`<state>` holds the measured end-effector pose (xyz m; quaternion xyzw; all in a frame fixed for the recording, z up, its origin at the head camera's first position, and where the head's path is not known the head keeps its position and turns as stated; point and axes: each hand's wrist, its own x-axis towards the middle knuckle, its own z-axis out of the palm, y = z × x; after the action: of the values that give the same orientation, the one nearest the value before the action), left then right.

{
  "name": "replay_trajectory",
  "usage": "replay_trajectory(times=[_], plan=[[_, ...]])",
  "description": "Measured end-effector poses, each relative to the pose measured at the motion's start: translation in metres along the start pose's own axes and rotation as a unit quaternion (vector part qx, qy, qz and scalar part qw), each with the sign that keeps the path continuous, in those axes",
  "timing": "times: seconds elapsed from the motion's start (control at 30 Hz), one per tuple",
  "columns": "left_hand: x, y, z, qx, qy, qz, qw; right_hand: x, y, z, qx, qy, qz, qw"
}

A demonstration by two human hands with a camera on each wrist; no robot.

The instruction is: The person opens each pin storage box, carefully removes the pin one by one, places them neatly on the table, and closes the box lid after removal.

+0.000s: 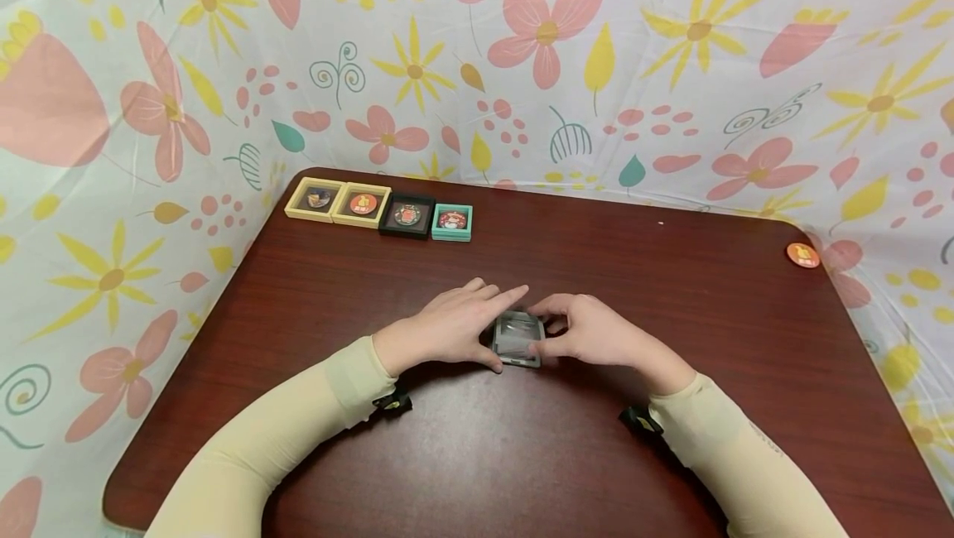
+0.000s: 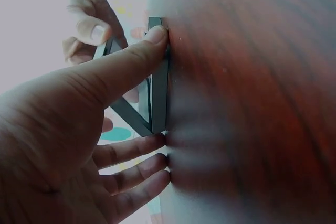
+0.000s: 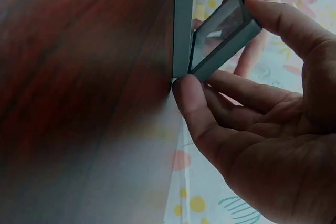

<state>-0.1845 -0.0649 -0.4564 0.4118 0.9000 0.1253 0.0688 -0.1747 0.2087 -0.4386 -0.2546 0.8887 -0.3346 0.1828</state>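
1. Left hand (image 1: 456, 324): grip spread, thumb pressing the base (image 2: 159, 98) of the case (image 1: 518, 339), other fingers stretched out beside it.
2. Right hand (image 1: 595, 331): grip pinching the case, thumb on its lid (image 3: 226, 52).
3. The case is grey, clear-paned, mid-tabletop (image 1: 708, 298), lid tilted up from the base.
4. Room stretches from it to four boxes (image 1: 406, 228) near the far-left corner and a badge (image 1: 803, 255) near the far-right.

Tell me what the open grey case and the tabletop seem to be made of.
Grey case: probably hard plastic, matte, judging by its even colour and crisp edges; its window is see-through with glare, likely clear film or plastic. Tabletop: perhaps wood or laminate, with dark grain streaks and glossy reflections.
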Motion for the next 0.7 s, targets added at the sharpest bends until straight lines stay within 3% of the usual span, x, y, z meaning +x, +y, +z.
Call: replay_trajectory(times=[0.4, 0.53, 0.7], plan=[[0.000, 0.000, -0.001, 0.017, -0.025, 0.014, 0.9994, -0.006, -0.016, 0.011, -0.124, 0.005, -0.024, 0.9920], [-0.001, 0.000, -0.003, 0.013, -0.030, 0.028, 0.9991, -0.006, -0.019, 0.013, -0.144, 0.011, -0.026, 0.9891], [-0.002, 0.001, -0.005, -0.021, -0.035, 0.023, 0.9989, -0.006, -0.020, 0.014, -0.151, 0.012, -0.025, 0.9882]])
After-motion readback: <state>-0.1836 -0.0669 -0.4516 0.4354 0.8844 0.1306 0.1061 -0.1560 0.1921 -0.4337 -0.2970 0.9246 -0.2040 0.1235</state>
